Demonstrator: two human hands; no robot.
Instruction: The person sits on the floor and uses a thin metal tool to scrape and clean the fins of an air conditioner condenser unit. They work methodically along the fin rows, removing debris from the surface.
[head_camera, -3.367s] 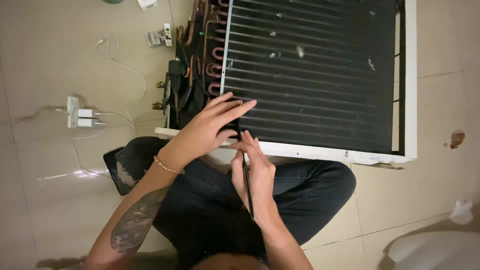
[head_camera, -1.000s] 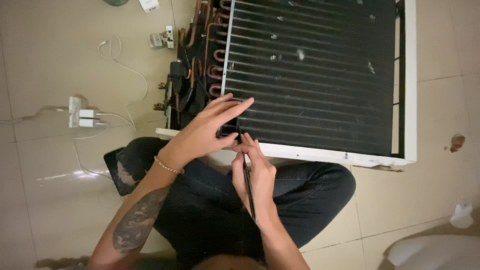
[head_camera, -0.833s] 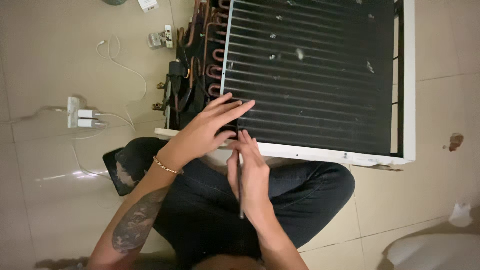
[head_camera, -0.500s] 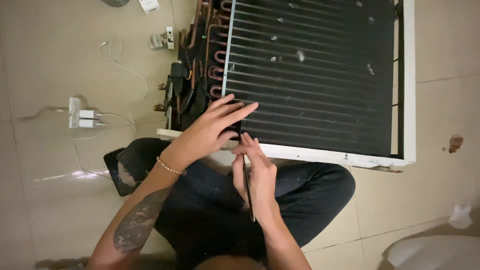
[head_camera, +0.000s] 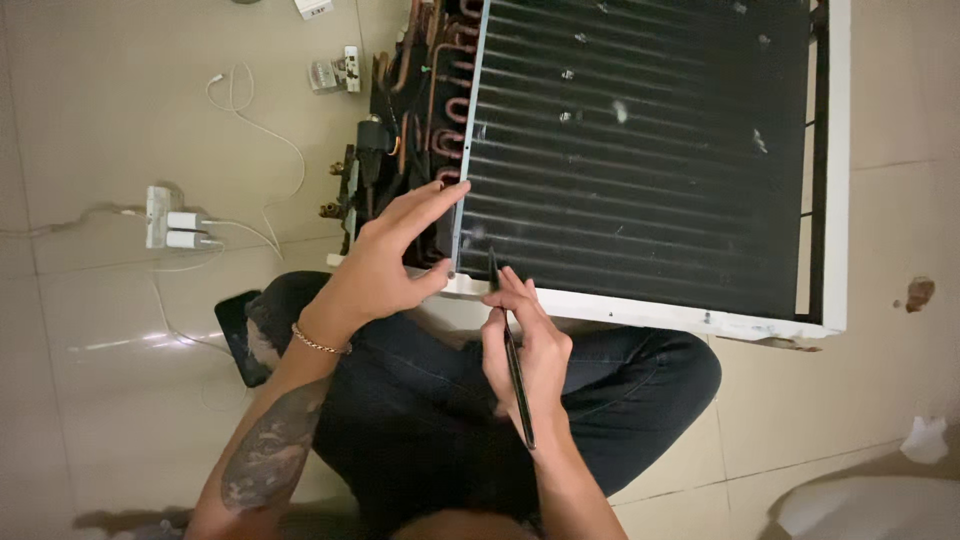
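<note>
On the near left corner of the dark finned metal coil panel (head_camera: 640, 150) the left hand (head_camera: 385, 265) rests with fingers spread, while beside it the right hand (head_camera: 525, 345) pinches a thin dark rod-like tool (head_camera: 512, 355), tip touching the fins.

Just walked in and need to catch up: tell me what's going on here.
A person sits on the tiled floor with a finned coil unit lying flat in front of their knees. The left hand rests on the unit's near left corner, beside the copper pipes. The right hand holds a thin dark tool, its tip against the fins at the near edge. A power strip lies to the left.
</note>
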